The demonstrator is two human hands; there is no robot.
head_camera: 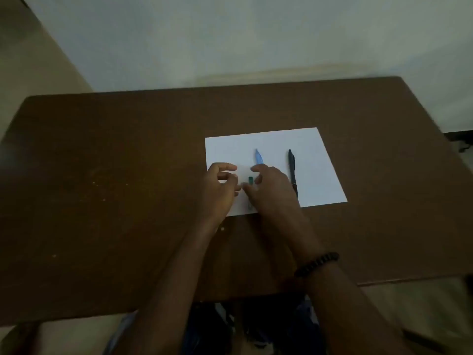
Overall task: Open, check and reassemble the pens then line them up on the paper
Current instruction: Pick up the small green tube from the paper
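Note:
A white sheet of paper [314, 149] lies on the brown table [115, 162]. On it a black pen [292, 170] lies lengthwise at the right, and a light blue pen [259, 157] lies beside it, its near end hidden under my right hand [272, 190]. A green pen [250, 181] lies lengthwise left of the blue one, between my two hands. My right thumb and curled fingers pinch its middle; its near end shows by the paper's edge. My left hand [220, 187] hovers just left of it, fingers curled and apart, fingertips almost touching my right thumb.
A dark beaded bracelet [317, 263] sits on my right wrist. Pale specks dot the table's left half. The table's near edge runs just below my forearms, with dark clothing below it. A pale wall stands behind the table.

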